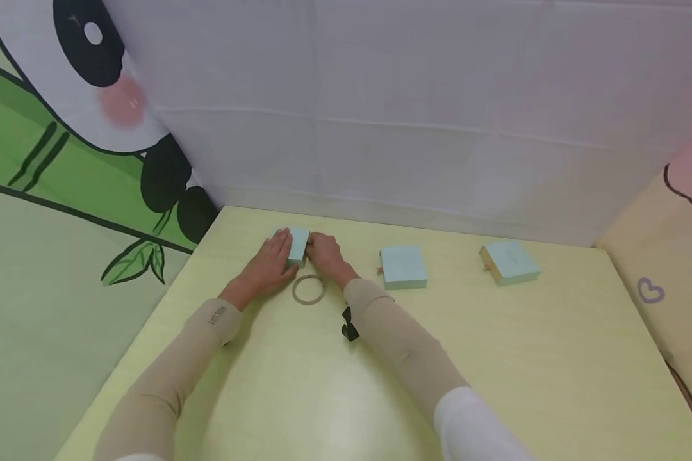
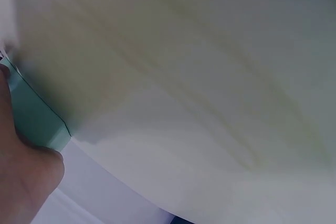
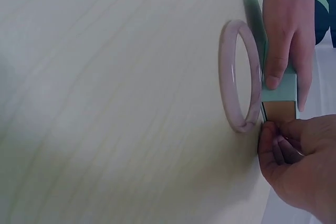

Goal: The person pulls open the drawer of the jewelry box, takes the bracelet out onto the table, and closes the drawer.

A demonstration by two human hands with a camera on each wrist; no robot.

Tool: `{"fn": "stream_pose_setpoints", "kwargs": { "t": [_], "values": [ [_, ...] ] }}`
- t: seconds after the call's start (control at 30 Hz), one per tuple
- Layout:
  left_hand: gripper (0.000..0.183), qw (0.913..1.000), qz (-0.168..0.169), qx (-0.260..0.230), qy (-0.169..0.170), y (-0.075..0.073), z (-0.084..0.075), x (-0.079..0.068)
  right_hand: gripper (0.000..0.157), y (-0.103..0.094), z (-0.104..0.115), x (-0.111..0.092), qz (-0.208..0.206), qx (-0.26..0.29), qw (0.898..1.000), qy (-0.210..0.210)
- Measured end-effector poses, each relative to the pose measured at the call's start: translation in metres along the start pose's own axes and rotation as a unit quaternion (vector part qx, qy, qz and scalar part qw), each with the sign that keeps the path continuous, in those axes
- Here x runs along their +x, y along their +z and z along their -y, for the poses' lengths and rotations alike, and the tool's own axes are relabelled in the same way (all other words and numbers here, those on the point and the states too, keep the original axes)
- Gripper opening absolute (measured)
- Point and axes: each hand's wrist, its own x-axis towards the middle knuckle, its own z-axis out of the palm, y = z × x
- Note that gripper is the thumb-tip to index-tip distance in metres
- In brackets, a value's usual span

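Note:
A light blue drawer box [image 1: 298,246] lies near the back left of the table. My left hand [image 1: 270,262] holds it, fingers across the top and thumb at the near edge. At the box's right end, my right hand [image 1: 325,254] pinches with thumb and curled fingers against the tan drawer front [image 3: 280,110]; the pull tab there is hidden by the fingertips. Just in front of the box lies a pale pinkish bangle [image 1: 308,290], also large in the right wrist view, touched by neither hand. The left wrist view catches only part of the left hand [image 2: 26,171] and a box corner.
Two more light blue drawer boxes, a middle one [image 1: 403,267] and a right one [image 1: 510,262], sit along the back, each with a small brown tab on its left side. A white cloth wall [image 1: 409,160] rises behind the pale wooden table [image 1: 300,397].

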Motion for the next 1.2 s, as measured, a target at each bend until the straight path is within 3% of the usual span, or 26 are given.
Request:
{"fn": "stream_pose_setpoints", "kwargs": {
  "t": [0.17,0.4,0.63,0.9,1.2],
  "values": [
    [0.076,1.0000,-0.003,-0.005,0.005,-0.001,0.000,0.000,0.017,-0.001,-0.002,0.000,0.020,0.000,1.000,-0.005],
    [0.077,1.0000,-0.005,-0.002,0.003,-0.003,0.002,-0.002,0.030,-0.014,-0.006,-0.007,0.080,0.005,0.995,-0.059],
    [0.078,1.0000,-0.004,0.000,0.004,0.000,0.002,-0.001,0.032,-0.031,-0.015,-0.018,0.105,-0.035,0.989,-0.095],
    [0.079,1.0000,-0.003,0.003,0.003,0.000,0.000,-0.001,0.035,-0.039,-0.028,-0.035,0.122,-0.073,0.987,-0.075],
    [0.087,0.9970,0.018,0.045,-0.060,-0.008,-0.014,0.009,0.038,-0.052,-0.043,-0.058,0.117,-0.130,0.979,-0.108]
  ]
}}
